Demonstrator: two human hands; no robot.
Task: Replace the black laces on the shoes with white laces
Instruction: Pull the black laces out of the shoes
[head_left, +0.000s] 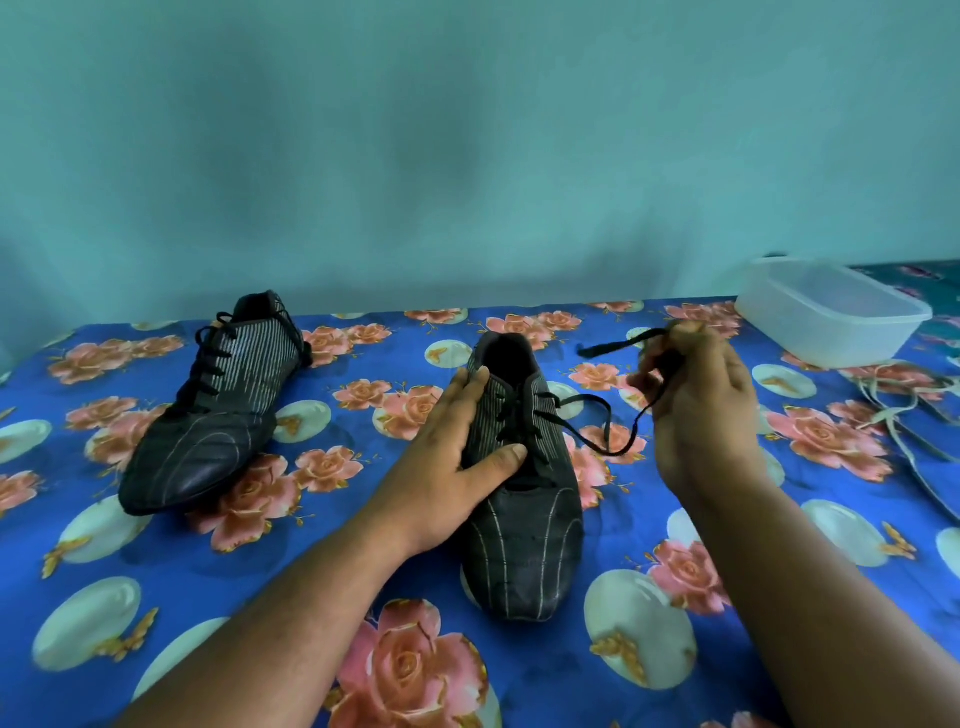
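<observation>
Head view showed the right hand (696, 400) pinching the black lace (597, 421), which trailed left to the near shoe (524, 483) pinned under the flat, open left hand (457, 447).

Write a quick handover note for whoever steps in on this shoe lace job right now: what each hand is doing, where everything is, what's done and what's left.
Left hand: lies flat on the near shoe, steadying it.
Right hand: pinches the loose black lace and pulls it out to the right of that shoe.
Far shoe: lies on its side at the left of the floral cloth, fully laced in black.
White laces: loose on the cloth at the right edge, beside a clear plastic container.
Done: the near shoe's black lace is partly undone.
Left: finish unlacing it, unlace the far shoe, then thread white laces into both.
</observation>
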